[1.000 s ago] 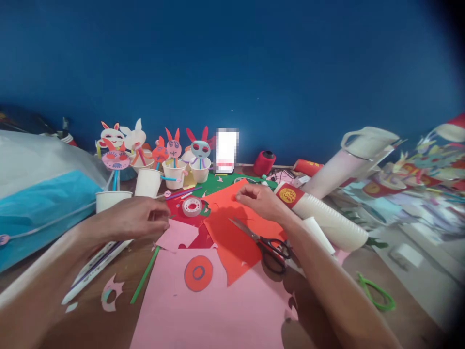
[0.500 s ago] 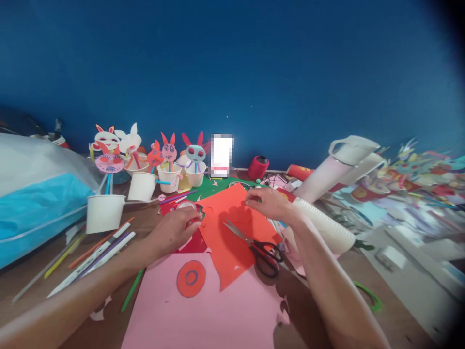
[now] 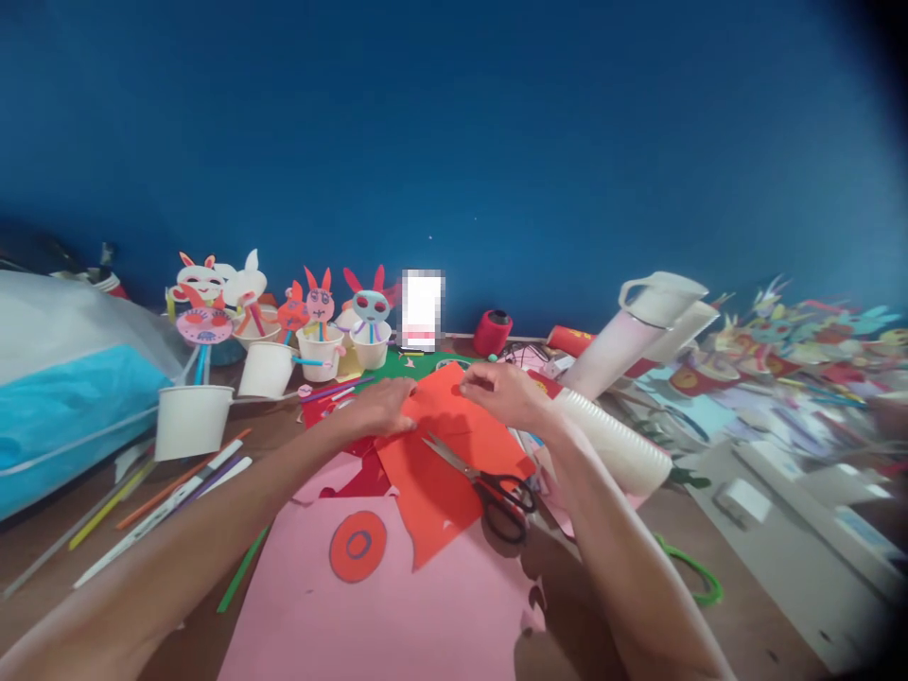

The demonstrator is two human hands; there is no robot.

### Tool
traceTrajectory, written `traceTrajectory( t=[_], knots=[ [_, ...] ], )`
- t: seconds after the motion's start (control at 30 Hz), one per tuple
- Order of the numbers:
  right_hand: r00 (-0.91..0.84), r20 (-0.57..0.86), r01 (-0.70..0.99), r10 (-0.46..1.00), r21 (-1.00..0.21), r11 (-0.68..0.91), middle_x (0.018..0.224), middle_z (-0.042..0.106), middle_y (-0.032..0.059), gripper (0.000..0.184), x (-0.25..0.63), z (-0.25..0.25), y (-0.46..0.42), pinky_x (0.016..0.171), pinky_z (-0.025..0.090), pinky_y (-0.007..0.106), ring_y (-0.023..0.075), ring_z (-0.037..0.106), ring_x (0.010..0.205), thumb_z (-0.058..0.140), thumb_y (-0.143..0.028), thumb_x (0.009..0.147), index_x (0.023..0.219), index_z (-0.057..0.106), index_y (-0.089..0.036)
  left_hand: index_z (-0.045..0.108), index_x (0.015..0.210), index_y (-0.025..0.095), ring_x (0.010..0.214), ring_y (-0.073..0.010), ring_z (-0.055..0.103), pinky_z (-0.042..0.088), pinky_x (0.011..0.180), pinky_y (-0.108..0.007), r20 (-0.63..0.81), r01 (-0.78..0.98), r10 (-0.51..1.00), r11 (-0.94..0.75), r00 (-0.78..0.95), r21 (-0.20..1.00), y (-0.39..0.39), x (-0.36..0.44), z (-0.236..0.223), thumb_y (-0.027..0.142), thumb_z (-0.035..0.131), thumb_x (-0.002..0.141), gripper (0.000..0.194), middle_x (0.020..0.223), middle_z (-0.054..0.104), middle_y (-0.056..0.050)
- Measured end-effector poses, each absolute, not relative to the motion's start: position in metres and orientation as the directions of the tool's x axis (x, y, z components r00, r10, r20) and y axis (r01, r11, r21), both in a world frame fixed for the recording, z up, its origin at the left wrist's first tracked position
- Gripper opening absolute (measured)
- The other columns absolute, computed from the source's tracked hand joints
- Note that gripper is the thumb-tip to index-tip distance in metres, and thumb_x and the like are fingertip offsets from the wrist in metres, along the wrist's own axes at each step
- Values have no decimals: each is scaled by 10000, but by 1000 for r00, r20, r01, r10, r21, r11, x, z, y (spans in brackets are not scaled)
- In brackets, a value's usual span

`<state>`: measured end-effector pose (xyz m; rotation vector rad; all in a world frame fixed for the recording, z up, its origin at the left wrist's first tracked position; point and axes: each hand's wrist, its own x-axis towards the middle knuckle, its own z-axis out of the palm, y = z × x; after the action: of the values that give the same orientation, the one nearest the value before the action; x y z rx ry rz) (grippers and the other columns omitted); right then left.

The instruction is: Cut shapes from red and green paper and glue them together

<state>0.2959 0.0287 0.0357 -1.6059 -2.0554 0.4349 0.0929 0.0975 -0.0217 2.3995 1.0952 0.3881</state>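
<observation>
My left hand (image 3: 383, 409) is over the left edge of an orange paper sheet (image 3: 432, 515), fingers stretched forward and thumb apart, with nothing visible in it. My right hand (image 3: 505, 392) hovers near the sheet's far right edge. Its fingers are curled into a pinch; whatever they may hold is too small to make out. Black-handled scissors (image 3: 472, 473) lie on the orange sheet with their blades slightly apart. Closer to me, a round orange cutout with ring outlines (image 3: 358, 546) rests on a pink paper sheet (image 3: 355, 624).
White paper cups (image 3: 193, 421) with paper animal puppets stand back left. Marker pens (image 3: 160, 515) lie beside my left arm. To the right are a stack of cups (image 3: 614, 445), a tilted white jug (image 3: 631, 326) and a green ring-shaped item (image 3: 699, 579). A red spool (image 3: 493, 333) stands behind.
My left hand has moved right and away from me, from beside the tape roll to the orange sheet. My right hand remains pinched near the sheet's far edge. The view has shifted slightly.
</observation>
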Motion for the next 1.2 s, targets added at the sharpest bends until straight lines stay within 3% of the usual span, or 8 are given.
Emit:
traceTrajectory(
  t=[0.13, 0.27, 0.33, 0.37, 0.47, 0.6, 0.77, 1.2],
  knots=[
    [-163, 228, 730, 960, -626, 273, 597, 575, -23, 147, 290, 36, 28, 488, 294, 204, 95, 459, 523, 511, -277, 766, 688, 598, -188, 572, 629, 186, 534, -143, 500, 308, 499, -239, 102, 594, 816, -493, 569, 636, 95, 86, -7, 264, 560, 613, 81, 571, 557, 4],
    [-120, 227, 433, 966, -864, 257, 633, 586, -12, 128, 273, 35, 29, 519, 364, 211, 96, 496, 540, 500, -269, 773, 716, 567, -176, 526, 721, 178, 469, -91, 445, 306, 460, -211, 184, 509, 908, -369, 377, 777, 83, 75, 13, 320, 472, 724, 152, 552, 500, 37],
    [-133, 177, 258, 975, -944, 206, 624, 583, -11, 126, 260, 31, 29, 534, 391, 219, 95, 505, 535, 520, -274, 757, 698, 557, -169, 512, 752, 180, 398, -62, 395, 277, 408, -187, 12, 83, 980, -29, 198, 996, 72, 71, 18, 310, 564, 678, 158, 498, 455, 72],
    [-134, 153, 196, 979, -965, 177, 614, 577, -14, 125, 253, 28, 28, 542, 398, 222, 92, 503, 532, 533, -274, 747, 689, 558, -167, 492, 712, 179, 387, -58, 407, 280, 398, -178, -115, -97, 974, 136, 195, 986, 67, 71, 18, 285, 604, 649, 167, 471, 445, 80],
    [-90, 110, 112, 990, -986, 120, 615, 579, -18, 111, 235, 18, 25, 565, 401, 228, 93, 501, 548, 559, -268, 725, 678, 577, -168, 453, 670, 176, 478, -93, 552, 410, 491, -202, -191, -208, 957, 237, 217, 949, 53, 70, 16, 237, 603, 653, 163, 525, 515, 54],
    [37, 142, 163, 989, -977, 134, 668, 604, -2, 125, 224, 8, 22, 615, 404, 253, 124, 529, 630, 568, -291, 728, 712, 617, -178, 481, 689, 170, 551, -127, 619, 459, 523, -227, -250, -321, 941, 316, 230, 893, 43, 70, 20, 166, 598, 661, 121, 608, 581, 24],
    [94, 240, 145, 966, -963, 225, 807, 634, 32, 120, 227, 8, 24, 715, 419, 289, 173, 557, 800, 586, -295, 721, 728, 626, -182, 531, 674, 155, 505, -93, 549, 434, 452, -199, -243, -320, 944, 307, 225, 896, 41, 68, 24, 204, 642, 650, 124, 568, 542, 27],
    [46, 238, 115, 970, -966, 232, 698, 608, 11, 106, 231, 16, 21, 641, 426, 251, 126, 538, 657, 566, -268, 740, 711, 591, -168, 515, 619, 143, 491, -77, 509, 424, 508, -217, -175, -254, 948, 244, 268, 936, 38, 66, 26, 228, 612, 681, 143, 548, 534, 27]
  ],
)
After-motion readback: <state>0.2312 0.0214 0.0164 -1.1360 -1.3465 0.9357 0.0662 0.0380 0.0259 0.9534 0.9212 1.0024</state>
